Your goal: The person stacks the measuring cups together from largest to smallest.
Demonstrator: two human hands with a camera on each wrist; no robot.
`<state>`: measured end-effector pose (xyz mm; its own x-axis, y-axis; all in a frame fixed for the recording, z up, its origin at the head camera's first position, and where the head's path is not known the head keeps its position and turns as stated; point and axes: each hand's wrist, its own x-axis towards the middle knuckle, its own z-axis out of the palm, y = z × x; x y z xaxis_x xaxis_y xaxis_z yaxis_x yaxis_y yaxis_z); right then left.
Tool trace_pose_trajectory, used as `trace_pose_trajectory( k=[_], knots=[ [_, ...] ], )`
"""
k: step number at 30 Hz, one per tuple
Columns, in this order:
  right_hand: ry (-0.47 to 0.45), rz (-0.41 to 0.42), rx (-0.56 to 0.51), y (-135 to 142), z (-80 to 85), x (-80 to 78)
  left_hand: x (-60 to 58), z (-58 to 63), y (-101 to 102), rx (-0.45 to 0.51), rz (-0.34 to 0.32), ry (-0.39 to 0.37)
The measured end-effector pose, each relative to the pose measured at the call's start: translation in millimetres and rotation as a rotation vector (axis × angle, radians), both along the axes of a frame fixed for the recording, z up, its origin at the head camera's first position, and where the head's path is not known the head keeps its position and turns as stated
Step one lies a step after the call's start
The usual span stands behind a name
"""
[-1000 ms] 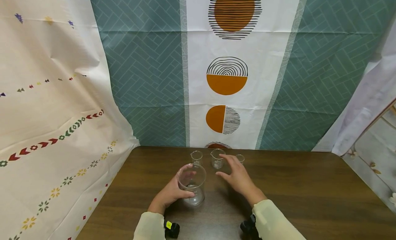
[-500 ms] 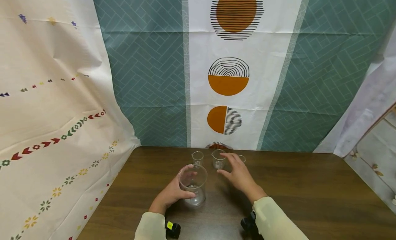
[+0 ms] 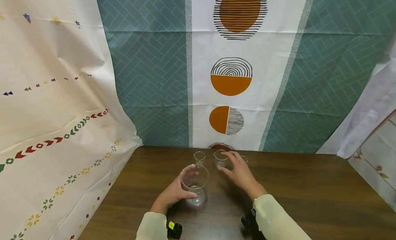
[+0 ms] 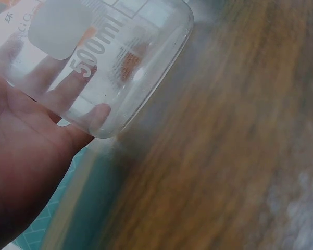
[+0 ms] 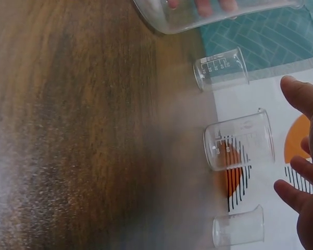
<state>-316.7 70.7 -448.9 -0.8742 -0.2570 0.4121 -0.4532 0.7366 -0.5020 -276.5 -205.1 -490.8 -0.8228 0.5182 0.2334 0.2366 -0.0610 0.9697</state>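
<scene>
My left hand [image 3: 173, 195] grips a large clear glass beaker [image 3: 201, 190] from its left side, thumb across the near face and fingers seen through the glass. In the left wrist view the beaker carries a white "500ml" mark [image 4: 96, 47]. It stands upright, its base close over the wooden table. My right hand [image 3: 244, 176] hovers with fingers and thumb spread, holding nothing. In the head view its fingertips overlap a mid-sized beaker [image 3: 220, 161]; the right wrist view shows a gap between the thumb [image 5: 299, 94] and that beaker [image 5: 239, 143].
A smaller graduated beaker [image 5: 221, 70] stands left of the mid-sized one. Another small beaker [image 5: 239, 228] stands to its right, partly hidden behind my right hand in the head view. The wooden table [image 3: 309, 192] ends at a patterned cloth wall [image 3: 154, 78].
The head view has turned slightly left. My right hand has edged forward a little, its thumb closer to the mid-sized beaker. My left hand keeps its grip on the large beaker.
</scene>
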Motion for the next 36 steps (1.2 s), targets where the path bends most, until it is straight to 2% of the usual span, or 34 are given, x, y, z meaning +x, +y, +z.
trace_pose_trajectory(
  k=[10, 20, 36],
  knots=[
    [-0.053, -0.021, 0.013, -2.0, 1.2, -6.1, 0.0, 0.9, -0.2, -0.015, 0.0, 0.003],
    [-0.059, 0.006, 0.021, -0.9, 0.5, -13.9, -0.6, -1.5, -0.6, 0.006, -0.012, 0.007],
    [-0.086, -0.012, 0.047, -3.3, 5.6, -21.8, -3.2, -2.4, -1.4, -0.017, -0.019, 0.0]
  ],
)
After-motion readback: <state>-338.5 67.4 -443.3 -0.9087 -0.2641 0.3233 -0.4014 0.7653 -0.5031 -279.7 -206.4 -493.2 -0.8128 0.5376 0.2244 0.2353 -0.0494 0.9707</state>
